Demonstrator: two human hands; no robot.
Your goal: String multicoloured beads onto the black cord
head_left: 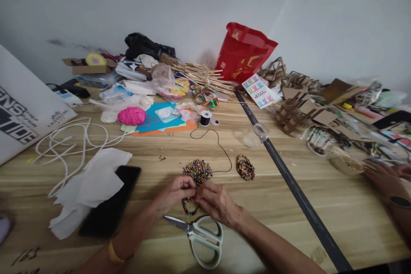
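Note:
My left hand [180,190] and my right hand [218,201] meet at the front middle of the table, fingers closed in a pinch. Between them hangs a loop of small multicoloured beads, a bead bracelet [192,212], with both hands on its upper ends. Just beyond my fingers lies a pile of loose beads [197,170]. A black cord [221,145] runs from a spool [205,118] down to the beads. Below my hands rest scissors [205,239] with pale green handles, blades apart. Finished-looking bead bracelets [245,168] lie stacked to the right.
On the left are a black phone [112,201], white paper [93,175] and a white cable [69,145]. Pink yarn [131,116], coloured paper [157,120] and a red bag [242,51] stand further back. Another person's hand [385,177] is at the right, beyond a black strip [289,180].

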